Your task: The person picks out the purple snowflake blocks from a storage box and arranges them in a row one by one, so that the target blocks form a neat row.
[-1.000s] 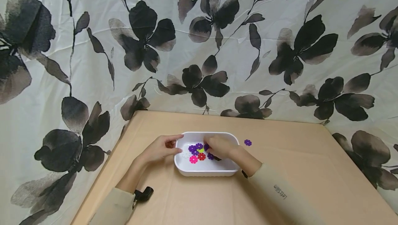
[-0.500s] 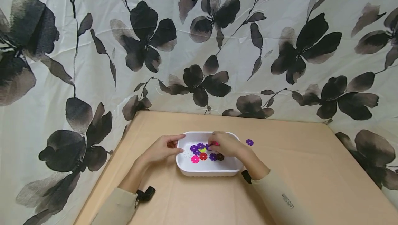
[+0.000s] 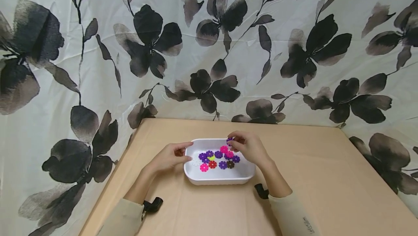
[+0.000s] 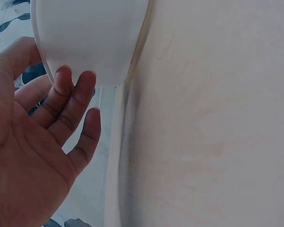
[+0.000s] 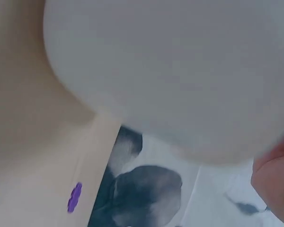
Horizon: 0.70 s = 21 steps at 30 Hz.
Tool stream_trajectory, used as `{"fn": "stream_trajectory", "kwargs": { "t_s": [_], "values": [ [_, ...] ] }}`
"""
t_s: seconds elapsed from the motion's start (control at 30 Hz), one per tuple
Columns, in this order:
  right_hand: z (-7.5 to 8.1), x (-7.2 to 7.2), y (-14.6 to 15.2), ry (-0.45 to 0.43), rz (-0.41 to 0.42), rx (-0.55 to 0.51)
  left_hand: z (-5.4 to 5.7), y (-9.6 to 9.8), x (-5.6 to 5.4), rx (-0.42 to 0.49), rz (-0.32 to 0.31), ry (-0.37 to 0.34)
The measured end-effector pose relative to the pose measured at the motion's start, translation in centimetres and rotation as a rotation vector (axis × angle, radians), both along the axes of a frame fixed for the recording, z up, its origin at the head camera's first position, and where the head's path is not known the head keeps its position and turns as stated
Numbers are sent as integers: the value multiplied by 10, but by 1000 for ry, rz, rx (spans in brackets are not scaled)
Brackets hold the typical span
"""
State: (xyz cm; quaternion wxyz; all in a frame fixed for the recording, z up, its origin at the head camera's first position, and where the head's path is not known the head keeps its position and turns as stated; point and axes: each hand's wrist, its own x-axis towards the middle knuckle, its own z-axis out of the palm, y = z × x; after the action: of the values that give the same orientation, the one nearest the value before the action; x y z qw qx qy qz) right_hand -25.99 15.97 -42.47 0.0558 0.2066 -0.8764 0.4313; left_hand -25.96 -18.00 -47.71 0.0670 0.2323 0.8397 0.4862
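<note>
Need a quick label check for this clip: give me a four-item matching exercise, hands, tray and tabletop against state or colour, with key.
1. Left hand
2. Tray
3. Right hand
4. Tabletop

A. Pinching a purple flower piece
B. Tan
C. Holding the tray's left end
D. White

Pairs: 1-C, 2-D, 3-A, 4-B

Right fingers [image 3: 236,133] have shifted toward the tray's far rim [image 3: 209,139], pinching a purple flower [image 3: 230,140].
</note>
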Motion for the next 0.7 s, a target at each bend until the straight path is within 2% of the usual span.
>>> {"fn": "stream_trajectory", "kwargs": {
  "t_s": [0.13,0.37,0.47,0.6,0.7],
  "values": [
    [-2,-9,20,-38,-31,-150,-2,0,1,-14,12,-3],
    [-17,-27,74,-110,-172,-188,-1,-1,1,-12,21,-12],
    [-25,-32,98,-130,-234,-152,-1,0,0,0,12,-22],
    [-34,-34,126,-151,-288,-12,-1,0,-1,12,4,-30],
    [-42,-34,137,-196,-306,52,0,1,-2,7,0,-31]
  ]
}}
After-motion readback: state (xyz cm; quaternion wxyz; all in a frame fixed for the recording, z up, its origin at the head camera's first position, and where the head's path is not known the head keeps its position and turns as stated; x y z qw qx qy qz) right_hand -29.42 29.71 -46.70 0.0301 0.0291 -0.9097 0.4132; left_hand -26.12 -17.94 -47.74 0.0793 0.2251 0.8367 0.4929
